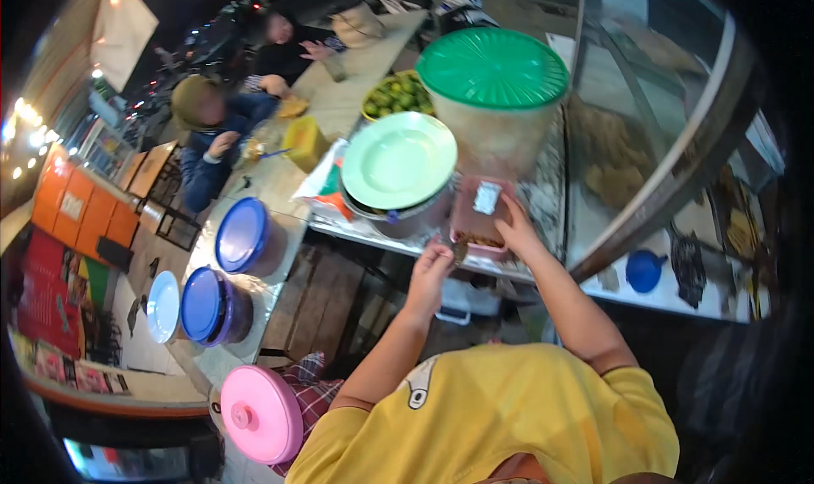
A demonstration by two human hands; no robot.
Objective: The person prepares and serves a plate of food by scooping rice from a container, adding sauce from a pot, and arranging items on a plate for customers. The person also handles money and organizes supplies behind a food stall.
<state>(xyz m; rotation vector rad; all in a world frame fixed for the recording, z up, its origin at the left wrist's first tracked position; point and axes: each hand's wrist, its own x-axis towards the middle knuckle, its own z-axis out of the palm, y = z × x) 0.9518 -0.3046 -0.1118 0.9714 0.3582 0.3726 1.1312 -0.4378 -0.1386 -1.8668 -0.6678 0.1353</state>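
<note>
In front of me a pink rectangular plastic container (469, 216) sits at the edge of the foil-topped counter, with small brown bits (481, 240) at its near end. A white-and-silver packet (487, 197) lies at its far end. My right hand (518, 230) holds the container's right side, thumb inward, fingertips close to the packet. Just off the near left corner, my left hand (434, 263) pinches a small dark item (459, 251), too blurred to name. Left of the container, a pale green plate (399, 160) tops a metal pot (407, 220).
Beyond the container stands a large tub with a green lid (493, 67), beside a yellow basket of green citrus fruit (397, 95). A framed glass case (661, 217) borders the right. Blue-lidded tubs (241, 235) and a pink-lidded container (262, 414) stand left. Two people sit across the long table.
</note>
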